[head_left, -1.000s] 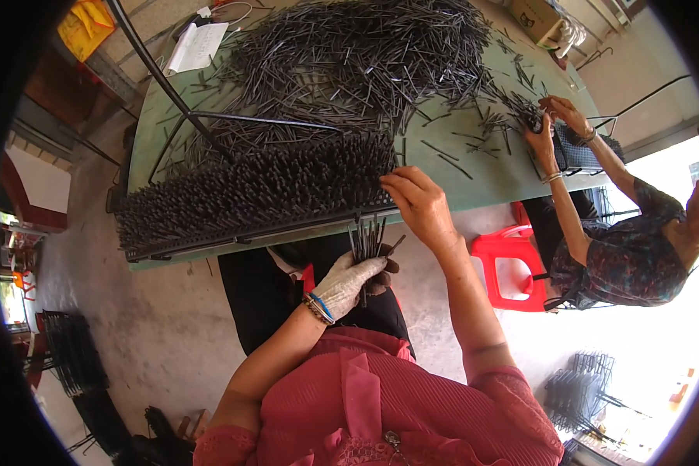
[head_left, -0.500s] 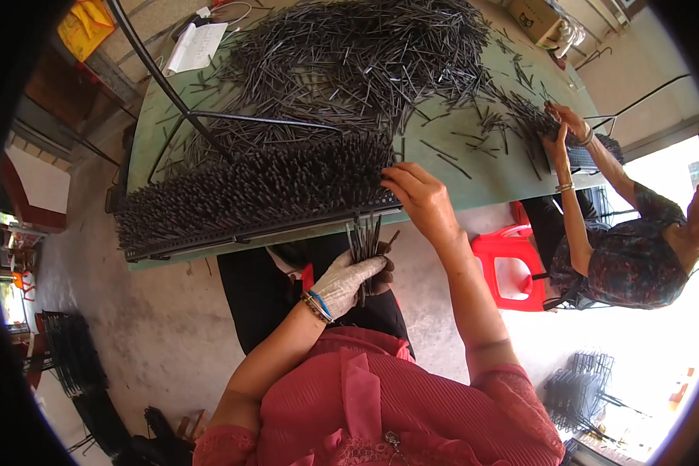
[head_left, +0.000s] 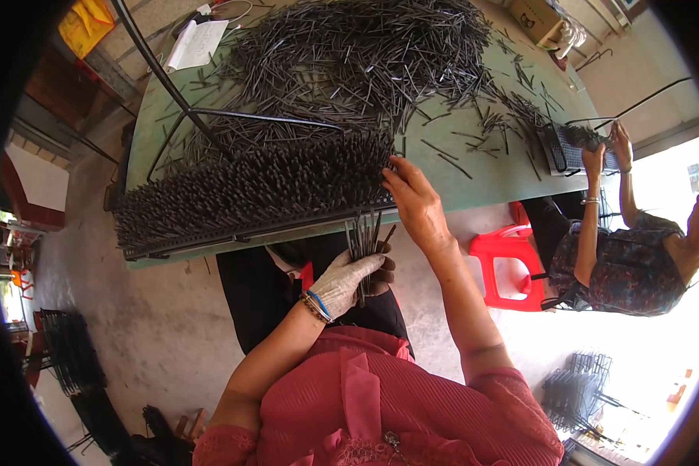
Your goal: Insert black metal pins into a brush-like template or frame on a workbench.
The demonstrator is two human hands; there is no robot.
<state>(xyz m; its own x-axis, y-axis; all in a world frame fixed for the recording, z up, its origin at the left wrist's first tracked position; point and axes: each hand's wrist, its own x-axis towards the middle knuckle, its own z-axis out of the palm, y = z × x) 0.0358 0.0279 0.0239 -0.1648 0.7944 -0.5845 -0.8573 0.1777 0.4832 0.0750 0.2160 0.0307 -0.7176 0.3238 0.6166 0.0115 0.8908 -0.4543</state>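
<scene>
My left hand, in a whitish glove with dark fingers, is closed round a bundle of thin dark sticks in front of the table edge. The sticks stand roughly upright in its grip. My bare right hand is at the right end of a long black rack, its fingers bent together against that end. Whatever its fingertips hold is too small or hidden to make out. Densely packed dark sticks stand upright along the whole rack, which lies at the table's near edge.
A large heap of loose dark sticks covers the back of the green table. A black metal frame rises over the rack's left part. On the right, a co-worker's hands are at another rack. A red stool stands nearby.
My right hand has shifted slightly down and left at the rack's end. My left hand stays almost still with its bundle. The co-worker's hands have moved from loose sticks to the other rack.
</scene>
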